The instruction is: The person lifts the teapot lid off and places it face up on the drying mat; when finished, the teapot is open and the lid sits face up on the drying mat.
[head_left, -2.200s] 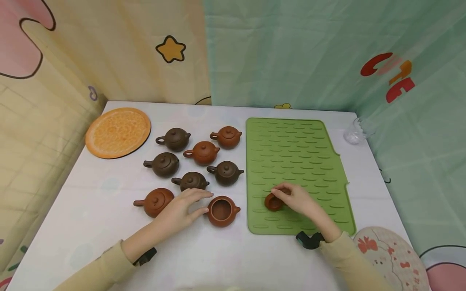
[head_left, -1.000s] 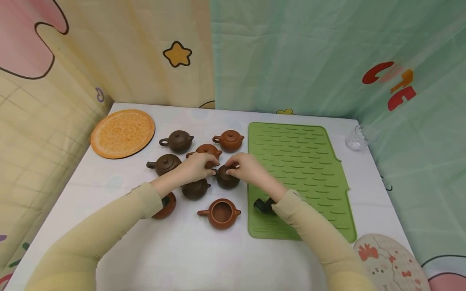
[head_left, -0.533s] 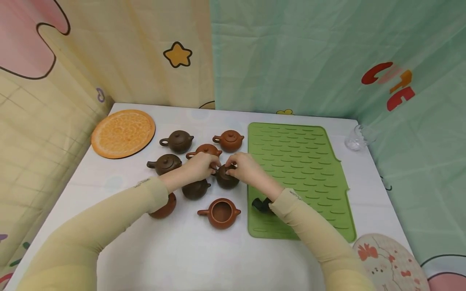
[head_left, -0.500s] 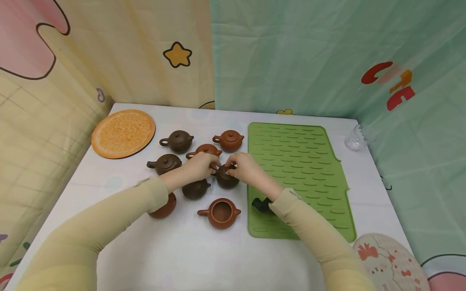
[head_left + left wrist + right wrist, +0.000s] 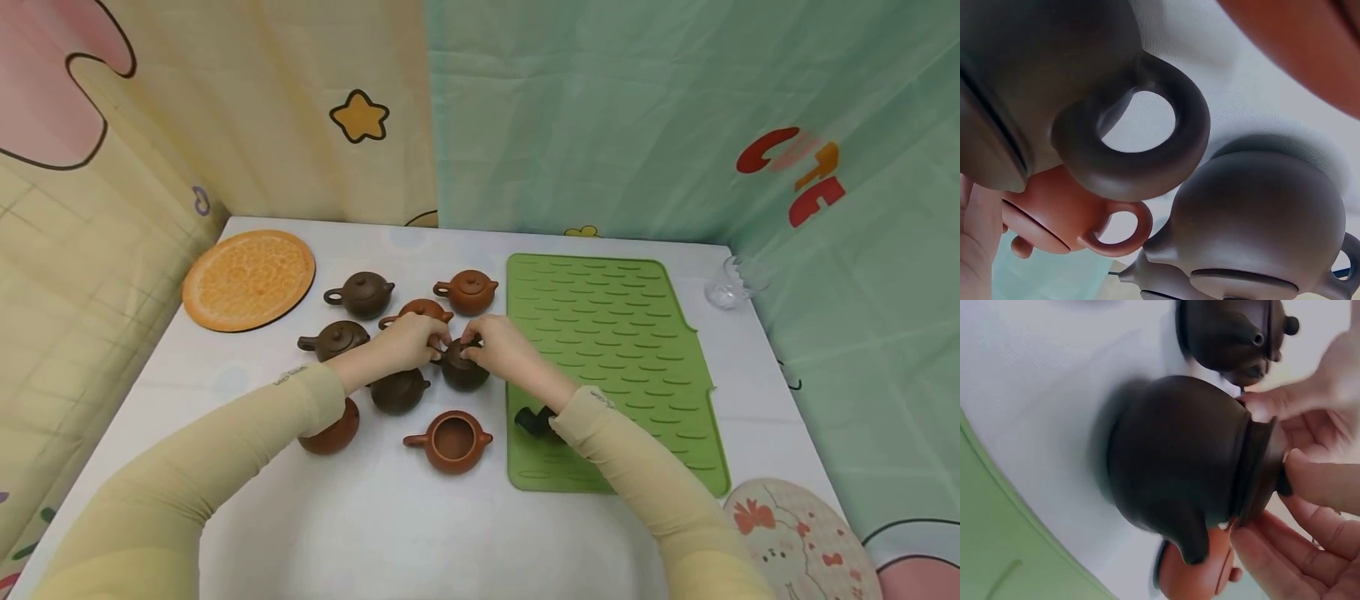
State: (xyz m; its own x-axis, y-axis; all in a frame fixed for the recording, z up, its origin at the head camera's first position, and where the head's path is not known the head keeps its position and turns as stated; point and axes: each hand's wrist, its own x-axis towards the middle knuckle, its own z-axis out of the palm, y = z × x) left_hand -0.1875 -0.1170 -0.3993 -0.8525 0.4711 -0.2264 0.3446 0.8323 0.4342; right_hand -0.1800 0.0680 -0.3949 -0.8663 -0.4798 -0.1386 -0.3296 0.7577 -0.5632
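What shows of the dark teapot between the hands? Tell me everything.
The dark teapot, clay-like and round-bodied, stands upright on the white table, left of the green mat. It has a looped handle, short spout and knobbed lid, perhaps not fully seated. The right hand grips the lid; the left hand's fingertips are at its edge.

Small curtained booth [image 5: 885, 333], cartoon-printed drapes [image 5: 562, 117], white tabletop [image 5: 390, 533]

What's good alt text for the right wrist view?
Close-up of a dark teapot, its lid held by the right hand, with the left hand close by. An orange teapot and another dark teapot stand behind; a green mat lies at lower left.
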